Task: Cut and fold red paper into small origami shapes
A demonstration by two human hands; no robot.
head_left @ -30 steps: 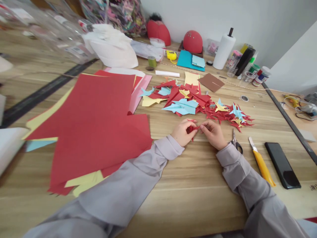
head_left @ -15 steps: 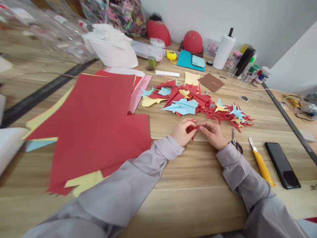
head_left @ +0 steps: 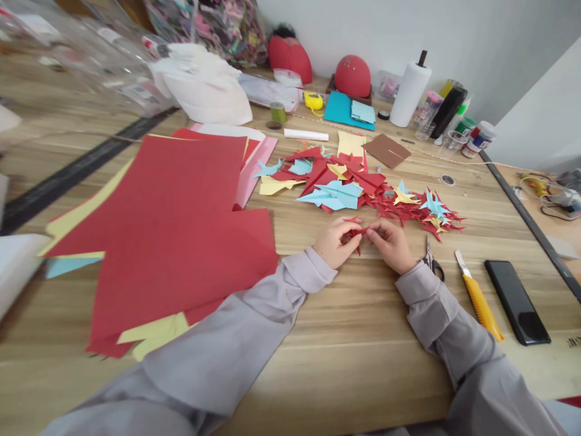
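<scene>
Between my hands is a small folded red paper piece [head_left: 357,233] with pointed tips. My left hand [head_left: 334,243] is closed round its left side, thumb and fingers pinching it. The fingertips of my right hand [head_left: 389,245] pinch its right end. Just beyond my hands lies a pile of folded paper pieces [head_left: 363,184], mostly red, with some light blue and yellow ones. A large blue folded piece [head_left: 334,195] rests at the front of that pile. Scissors [head_left: 433,261] lie beside my right wrist, partly hidden by the sleeve.
Large red sheets [head_left: 181,242] cover the table's left part. On the right are a yellow-handled knife [head_left: 482,306] and a black phone [head_left: 517,301]. Toward the wall stand a white roll [head_left: 411,95], bottles, a yellow tape measure [head_left: 313,102] and a blue folder [head_left: 338,110].
The red piece has turned slightly between my fingers, and its lower tip now points further right. Both hands have stayed in almost the same place.
</scene>
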